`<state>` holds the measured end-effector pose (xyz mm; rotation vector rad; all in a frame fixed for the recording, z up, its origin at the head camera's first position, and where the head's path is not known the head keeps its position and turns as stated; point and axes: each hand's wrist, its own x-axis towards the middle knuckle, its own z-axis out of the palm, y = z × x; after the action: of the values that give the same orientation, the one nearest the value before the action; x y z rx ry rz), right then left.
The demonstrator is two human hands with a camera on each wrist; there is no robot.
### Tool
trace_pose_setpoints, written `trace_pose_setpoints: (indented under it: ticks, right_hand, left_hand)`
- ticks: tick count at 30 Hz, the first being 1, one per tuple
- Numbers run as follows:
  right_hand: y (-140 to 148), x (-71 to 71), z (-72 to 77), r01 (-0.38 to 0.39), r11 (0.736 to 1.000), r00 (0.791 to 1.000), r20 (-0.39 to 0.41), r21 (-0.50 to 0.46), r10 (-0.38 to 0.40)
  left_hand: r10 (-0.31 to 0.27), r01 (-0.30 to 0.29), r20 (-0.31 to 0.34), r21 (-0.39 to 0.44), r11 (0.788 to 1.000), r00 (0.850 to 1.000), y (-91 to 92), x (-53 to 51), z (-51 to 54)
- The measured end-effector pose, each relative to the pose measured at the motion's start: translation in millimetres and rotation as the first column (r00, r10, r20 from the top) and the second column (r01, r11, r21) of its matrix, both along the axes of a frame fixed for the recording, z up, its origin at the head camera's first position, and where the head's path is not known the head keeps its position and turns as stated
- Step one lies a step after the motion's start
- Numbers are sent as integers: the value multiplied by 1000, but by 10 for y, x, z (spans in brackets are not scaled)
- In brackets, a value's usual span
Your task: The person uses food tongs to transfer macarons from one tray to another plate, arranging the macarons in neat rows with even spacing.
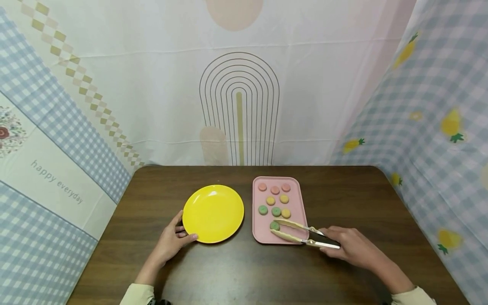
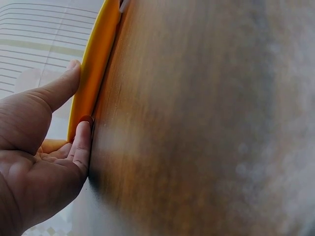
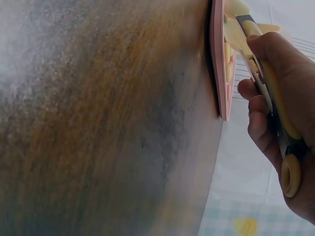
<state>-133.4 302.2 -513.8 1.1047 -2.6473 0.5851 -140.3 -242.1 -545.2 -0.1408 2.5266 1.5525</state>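
My left hand (image 1: 172, 240) holds the near left edge of a round yellow plate (image 1: 213, 214), thumb on the rim and fingers below it, as the left wrist view also shows. In my right hand (image 1: 350, 245) is a pair of tongs (image 3: 268, 83) with pale yellow tips and metal arms. The tongs' tips reach over a pink tray (image 1: 261, 234), one on each side of a green macaron (image 1: 275, 226); whether they squeeze it I cannot tell. More green macarons (image 1: 263, 209), yellow macarons (image 1: 284, 198) and pink macarons (image 1: 262, 187) lie on the tray in loose rows.
Plate and tray stand side by side on a dark wooden table (image 1: 228, 275), a narrow gap between them. A patterned white cloth (image 1: 160, 106) hangs behind the table, with checked cloths (image 1: 431, 169) along the sides.
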Motion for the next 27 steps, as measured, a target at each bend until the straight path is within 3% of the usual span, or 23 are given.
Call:
trace_pose_setpoints:
  ticks: [7, 14, 27]
  right_hand:
    - [19, 38, -40, 17, 1000, 999, -26, -18, -18]
    - [36, 39, -32, 77, 996, 997, 11, -51, -76]
    - [-45, -92, 218, 111, 992, 992, 66, -59, -107]
  left_hand:
    - [2, -2, -1, 1, 1000, 1000, 12, 4, 3]
    - [-2, 2, -1, 4, 1000, 1000, -3, 7, 8]
    - [-12, 12, -2, -1, 1000, 1000, 2, 10, -4]
